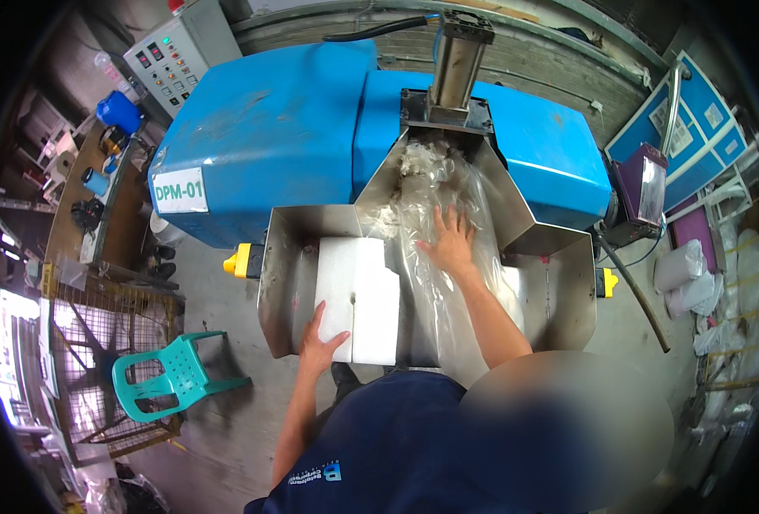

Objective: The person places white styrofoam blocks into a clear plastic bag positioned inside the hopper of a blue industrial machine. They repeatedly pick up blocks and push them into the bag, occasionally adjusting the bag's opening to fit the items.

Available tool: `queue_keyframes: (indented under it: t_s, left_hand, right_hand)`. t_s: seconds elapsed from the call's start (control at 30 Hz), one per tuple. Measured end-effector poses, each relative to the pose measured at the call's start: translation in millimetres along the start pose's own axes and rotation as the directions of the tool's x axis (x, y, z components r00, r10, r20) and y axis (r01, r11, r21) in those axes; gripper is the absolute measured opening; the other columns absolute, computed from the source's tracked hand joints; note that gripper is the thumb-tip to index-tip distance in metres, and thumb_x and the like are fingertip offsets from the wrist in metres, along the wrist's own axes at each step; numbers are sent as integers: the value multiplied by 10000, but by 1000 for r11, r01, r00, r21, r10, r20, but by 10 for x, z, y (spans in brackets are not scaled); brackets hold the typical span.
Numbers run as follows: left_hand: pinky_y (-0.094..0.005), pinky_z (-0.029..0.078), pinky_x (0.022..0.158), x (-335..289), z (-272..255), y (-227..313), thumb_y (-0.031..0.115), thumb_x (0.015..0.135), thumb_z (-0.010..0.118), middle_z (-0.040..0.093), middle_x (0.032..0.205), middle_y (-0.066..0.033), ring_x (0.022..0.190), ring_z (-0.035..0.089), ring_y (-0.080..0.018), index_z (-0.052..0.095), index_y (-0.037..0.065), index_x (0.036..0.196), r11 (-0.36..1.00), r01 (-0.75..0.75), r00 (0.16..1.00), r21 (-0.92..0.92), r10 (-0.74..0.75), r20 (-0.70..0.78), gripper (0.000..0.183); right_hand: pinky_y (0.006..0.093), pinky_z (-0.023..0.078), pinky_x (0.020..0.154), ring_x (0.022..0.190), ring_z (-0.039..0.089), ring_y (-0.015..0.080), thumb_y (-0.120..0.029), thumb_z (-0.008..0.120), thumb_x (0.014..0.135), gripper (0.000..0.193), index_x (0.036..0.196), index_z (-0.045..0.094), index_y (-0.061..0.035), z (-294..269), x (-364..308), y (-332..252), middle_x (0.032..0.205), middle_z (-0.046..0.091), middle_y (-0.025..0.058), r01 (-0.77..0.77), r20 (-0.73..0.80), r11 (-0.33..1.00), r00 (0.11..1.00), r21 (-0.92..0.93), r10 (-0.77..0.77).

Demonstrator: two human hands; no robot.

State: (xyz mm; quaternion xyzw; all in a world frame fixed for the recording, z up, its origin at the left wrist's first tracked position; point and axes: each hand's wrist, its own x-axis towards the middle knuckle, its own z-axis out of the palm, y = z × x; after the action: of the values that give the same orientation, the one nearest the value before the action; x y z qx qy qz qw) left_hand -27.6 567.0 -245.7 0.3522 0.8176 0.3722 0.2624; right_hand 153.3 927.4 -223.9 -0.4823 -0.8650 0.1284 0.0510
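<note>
Blue machine (259, 128): beyond all the fingers. Metal trough (287, 265): walls left and right of the fingers. Clear plastic film (450, 319): directly beneath the right hand (454, 246), long axis running away from the person; fingers spread upon it. White foam block (364, 291), one: beyond and right of the left hand's (319, 344) fingers, long axis likewise; that hand nearer, touching its near left edge, thumb and forefinger parted, grip cannot be told.
</note>
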Motion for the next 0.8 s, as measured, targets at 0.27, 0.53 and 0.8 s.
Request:
queue_keyframes:
  t_s: [0.27,0.53,0.8]
  left_hand:
    - [-470,480,1126,17,-20,56,229,828,910,584,1468,-236,1358,581,-393,406,159,1648,999,-31,999,-13,31,8,965]
    - [-467,460,1155,61,-62,160,198,826,909,554,1511,-222,1407,546,-387,420,147,1634,998,60,997,15,-60,57,947]
    - [-467,473,1144,-16,-79,217,209,821,915,566,1493,-222,1387,561,-392,416,185,1641,993,113,992,24,-114,45,960]
  right_hand:
    - [641,160,1300,1630,124,469,-395,677,997,879,1724,236,-172,482,315,18,1789,150,172,24,-189,999,982,29,-18]
    - [605,166,1307,1628,158,433,-362,624,1025,792,1694,283,-111,547,777,79,1769,193,198,22,-192,998,981,63,-10]
    - [593,231,1290,1550,287,487,-274,634,964,668,1567,485,-28,909,1374,247,1663,371,240,64,-288,998,956,6,-60]
